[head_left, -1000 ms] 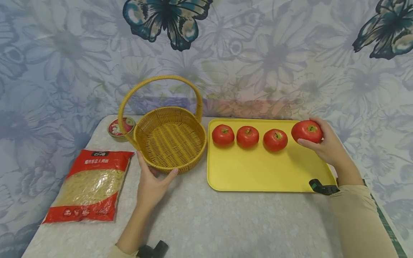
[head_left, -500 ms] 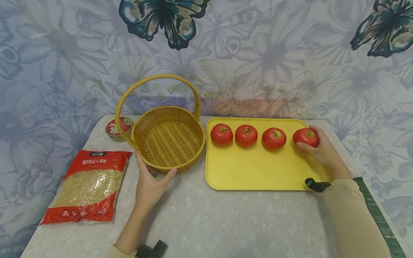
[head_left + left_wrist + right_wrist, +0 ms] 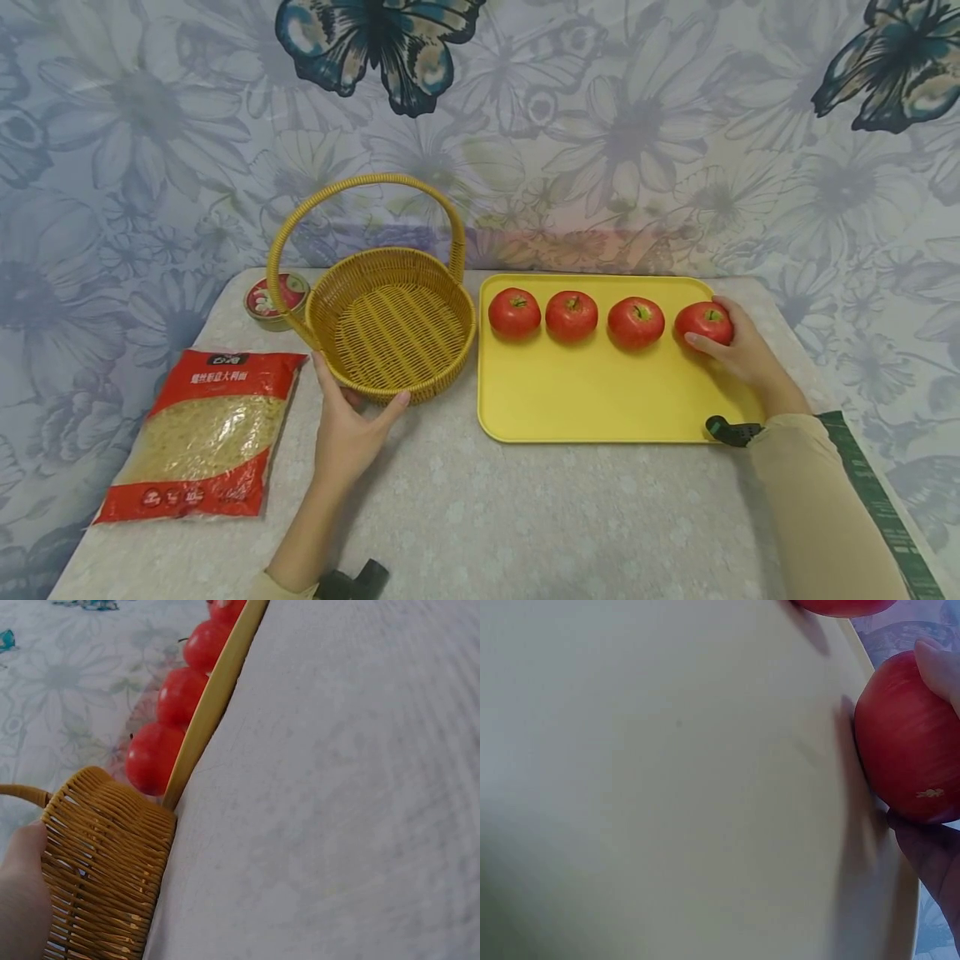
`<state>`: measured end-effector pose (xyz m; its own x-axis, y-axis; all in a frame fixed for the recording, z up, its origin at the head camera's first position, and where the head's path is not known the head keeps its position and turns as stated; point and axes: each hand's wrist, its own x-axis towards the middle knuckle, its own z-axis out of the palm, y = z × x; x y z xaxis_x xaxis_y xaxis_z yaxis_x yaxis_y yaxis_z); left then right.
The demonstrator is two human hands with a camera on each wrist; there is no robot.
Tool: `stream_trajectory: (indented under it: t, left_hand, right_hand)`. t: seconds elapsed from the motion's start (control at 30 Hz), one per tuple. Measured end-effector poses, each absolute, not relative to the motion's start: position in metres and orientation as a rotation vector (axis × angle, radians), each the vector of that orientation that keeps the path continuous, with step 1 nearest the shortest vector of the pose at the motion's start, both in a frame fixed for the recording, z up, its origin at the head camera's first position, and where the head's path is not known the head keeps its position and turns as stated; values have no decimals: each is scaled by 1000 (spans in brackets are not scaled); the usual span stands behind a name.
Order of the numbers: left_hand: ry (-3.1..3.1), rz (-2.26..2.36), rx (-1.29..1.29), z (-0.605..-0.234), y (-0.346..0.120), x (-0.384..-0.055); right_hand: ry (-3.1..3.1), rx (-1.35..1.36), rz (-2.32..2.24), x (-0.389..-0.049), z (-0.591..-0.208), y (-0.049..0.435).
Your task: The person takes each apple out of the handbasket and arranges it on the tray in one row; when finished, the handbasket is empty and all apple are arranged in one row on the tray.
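My right hand (image 3: 750,354) grips a red apple (image 3: 701,322) at the right end of the yellow tray (image 3: 585,400). In the right wrist view, thumb and fingers lie on opposite sides of this apple (image 3: 907,742), which sits close over the tray surface. Three more apples stand in a row to its left: one apple (image 3: 636,323), a second apple (image 3: 572,316) and a third apple (image 3: 514,314). My left hand (image 3: 348,437) holds the yellow woven basket (image 3: 401,333) by its near left side, thumb at the rim. Nothing lies inside the basket, and its tall handle stands upright.
Left of the basket lies a red bag of pasta (image 3: 213,433). A round tin (image 3: 296,289) sits behind the bag, partly overlapped by the basket handle. The patterned wall (image 3: 637,125) rises directly behind the table (image 3: 570,517).
My right hand has lowered the apple toward the tray and shifted it slightly left, in line with the other apples. The left hand and basket have stayed in place.
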<state>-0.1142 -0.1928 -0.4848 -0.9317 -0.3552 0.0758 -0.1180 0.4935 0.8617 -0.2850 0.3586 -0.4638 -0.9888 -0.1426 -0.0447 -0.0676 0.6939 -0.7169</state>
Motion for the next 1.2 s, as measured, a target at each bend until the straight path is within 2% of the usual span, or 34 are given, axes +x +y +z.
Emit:
stream_trajectory:
  t: [0.47, 0.83, 1.03, 1.2]
  left_hand:
    - [-2466, -1475, 380, -484, -194, -115]
    - [-2462, -1495, 363, -486, -194, -118]
    - [-2489, -1453, 385, -480, -193, -118]
    - [-2514, -1346, 457, -478, -191, -114]
  right_hand:
    - [2758, -191, -1292, -287, -472, 354]
    - [2760, -99, -1257, -285, -469, 352]
    - [2918, -170, -1292, -274, -463, 349]
    - [3035, -201, -1270, -255, -441, 327]
